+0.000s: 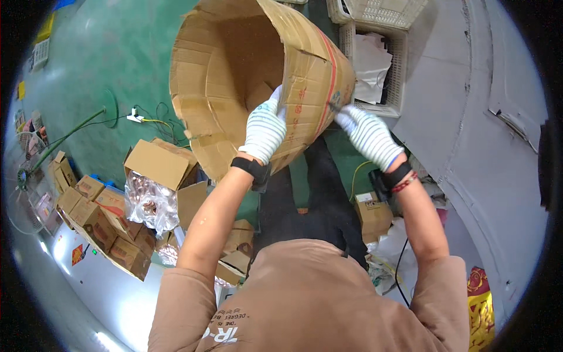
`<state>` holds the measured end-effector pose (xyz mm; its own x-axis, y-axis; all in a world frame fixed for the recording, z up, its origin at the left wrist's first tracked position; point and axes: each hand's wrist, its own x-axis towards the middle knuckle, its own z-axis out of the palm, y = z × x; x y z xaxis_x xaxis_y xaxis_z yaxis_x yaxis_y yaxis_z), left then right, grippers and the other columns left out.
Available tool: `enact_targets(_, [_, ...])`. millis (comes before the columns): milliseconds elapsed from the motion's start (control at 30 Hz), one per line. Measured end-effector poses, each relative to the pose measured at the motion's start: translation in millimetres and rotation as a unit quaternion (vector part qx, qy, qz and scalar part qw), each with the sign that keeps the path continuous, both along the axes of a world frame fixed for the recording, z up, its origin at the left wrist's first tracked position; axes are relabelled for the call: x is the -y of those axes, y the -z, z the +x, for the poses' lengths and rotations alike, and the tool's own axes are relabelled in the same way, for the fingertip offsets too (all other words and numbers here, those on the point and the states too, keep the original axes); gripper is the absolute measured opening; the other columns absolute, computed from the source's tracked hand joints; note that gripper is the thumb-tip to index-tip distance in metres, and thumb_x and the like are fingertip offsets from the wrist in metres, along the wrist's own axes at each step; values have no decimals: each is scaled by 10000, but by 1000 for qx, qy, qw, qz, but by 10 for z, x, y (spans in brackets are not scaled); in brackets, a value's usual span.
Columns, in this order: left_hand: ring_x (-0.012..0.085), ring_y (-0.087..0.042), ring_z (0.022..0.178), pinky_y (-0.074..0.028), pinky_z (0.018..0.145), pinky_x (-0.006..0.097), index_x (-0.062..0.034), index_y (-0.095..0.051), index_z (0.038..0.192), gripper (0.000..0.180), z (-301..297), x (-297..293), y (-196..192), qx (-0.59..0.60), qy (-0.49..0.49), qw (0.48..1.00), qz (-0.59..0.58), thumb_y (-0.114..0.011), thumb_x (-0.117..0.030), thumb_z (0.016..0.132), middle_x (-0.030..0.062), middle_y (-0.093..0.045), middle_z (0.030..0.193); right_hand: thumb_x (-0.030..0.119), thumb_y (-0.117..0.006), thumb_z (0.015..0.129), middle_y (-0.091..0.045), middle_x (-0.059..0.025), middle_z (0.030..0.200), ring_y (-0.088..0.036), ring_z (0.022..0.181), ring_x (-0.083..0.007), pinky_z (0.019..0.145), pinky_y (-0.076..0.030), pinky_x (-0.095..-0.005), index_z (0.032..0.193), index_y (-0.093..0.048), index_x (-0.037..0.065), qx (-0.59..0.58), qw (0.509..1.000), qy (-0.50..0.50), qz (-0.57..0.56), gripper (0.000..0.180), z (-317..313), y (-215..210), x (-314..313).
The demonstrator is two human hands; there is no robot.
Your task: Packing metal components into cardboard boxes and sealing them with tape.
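A large brown cardboard box (202, 88), bent into a rounded tub shape with ragged edges, stands tilted in front of me, its open mouth facing left. My left hand (267, 129), in a white glove with thin stripes, is closed on the edge of its near wall, with fingertips inside the rim. Against the outer wall, near a red printed line, is my right hand (368, 132) in a matching glove. Its fingers are bent together and slightly blurred. A small dark tip shows at them by the cardboard; what it belongs to cannot be made out.
White plastic crates (400, 76) holding pale sheets stand at the far right. An opened carton (155, 164) with a plastic bag of copper-coloured parts (151, 205) sits left, beside stacked small boxes (97, 226). A power strip (135, 116) with cables lies on the green floor (117, 58).
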<state>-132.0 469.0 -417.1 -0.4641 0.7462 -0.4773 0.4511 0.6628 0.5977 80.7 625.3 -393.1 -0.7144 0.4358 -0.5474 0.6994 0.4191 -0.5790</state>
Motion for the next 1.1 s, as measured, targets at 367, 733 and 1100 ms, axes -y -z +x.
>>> enact_targets(367, [434,-673,1035,-552,894,486,-146,-500,1516,536,547,211,-102,10,-3,1000,-25,-590,-137,987,254,-693,1163,243,-632,963,-711,-131,749,-707,706,-343,645,-554,-444,912,-682,113,-197,914,-250,250,148,-1004,-105,-706])
enact_targets(733, [431,-683,1023,-562,867,468,-129,-504,1509,534,666,509,-35,20,-10,1000,-3,-599,-124,984,261,-697,1147,129,-673,826,-706,-146,713,-724,698,-333,633,-565,-431,861,-716,105,-148,889,-374,218,61,-1089,88,-691])
enact_targets(1100, [409,-702,888,-560,753,448,-98,-495,1513,551,659,920,-303,3,1,998,55,-577,-49,971,251,-709,1092,182,-634,939,-693,-176,764,-683,737,-387,702,-522,-494,932,-689,71,-42,959,-224,170,124,325,870,-789])
